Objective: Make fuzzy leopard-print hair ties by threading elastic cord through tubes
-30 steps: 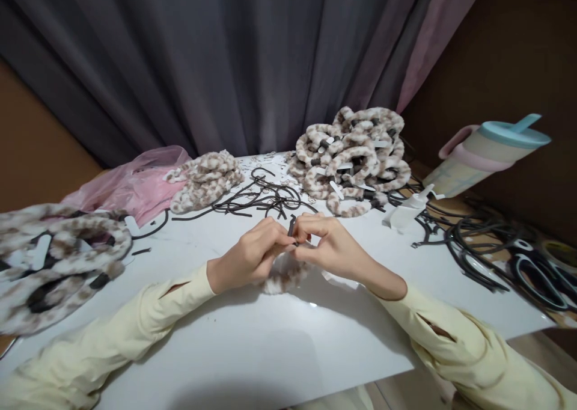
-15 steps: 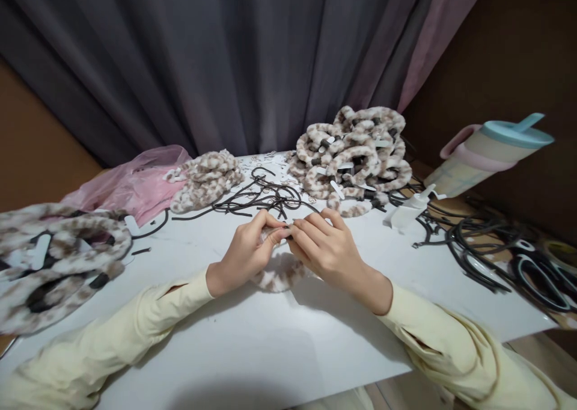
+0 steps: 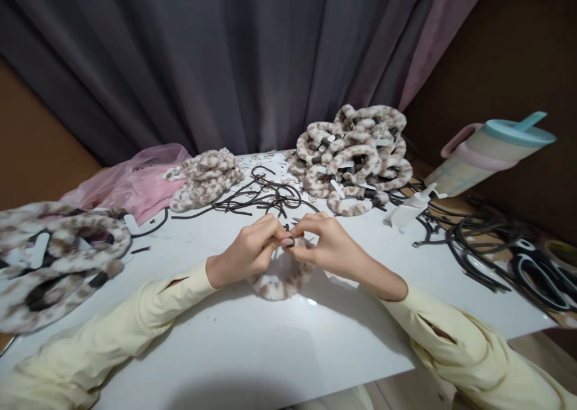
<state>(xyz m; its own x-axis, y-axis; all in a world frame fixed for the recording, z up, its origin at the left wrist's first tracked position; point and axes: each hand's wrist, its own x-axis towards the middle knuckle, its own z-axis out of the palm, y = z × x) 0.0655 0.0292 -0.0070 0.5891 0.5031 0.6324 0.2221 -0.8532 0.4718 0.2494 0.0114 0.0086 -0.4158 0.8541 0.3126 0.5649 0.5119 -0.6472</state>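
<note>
My left hand (image 3: 252, 247) is closed in a pinch at the top of a fluffy white-and-brown ring (image 3: 278, 287). Facing it, my right hand (image 3: 336, 249) pinches a small dark loop of cord (image 3: 291, 241) between thumb and forefinger. The fingertips of both hands almost meet there. A thin pointed tip (image 3: 296, 220) sticks out by the right forefinger; what it belongs to is hidden. The lower part of the ring rests on the white table, its upper part covered by my fingers.
Black cords (image 3: 270, 196) lie tangled beyond my hands. Fluffy ring piles stand at back right (image 3: 356, 157) and left (image 3: 63, 260), beside a pink plastic bag (image 3: 135, 178). To the right are a white bottle (image 3: 408, 210), a lidded tumbler (image 3: 482, 154) and black-handled scissors (image 3: 538, 281).
My right hand has turned, its thumb and forefinger now spread round the dark loop. The fluffy ring shows more and has shifted slightly towards me.
</note>
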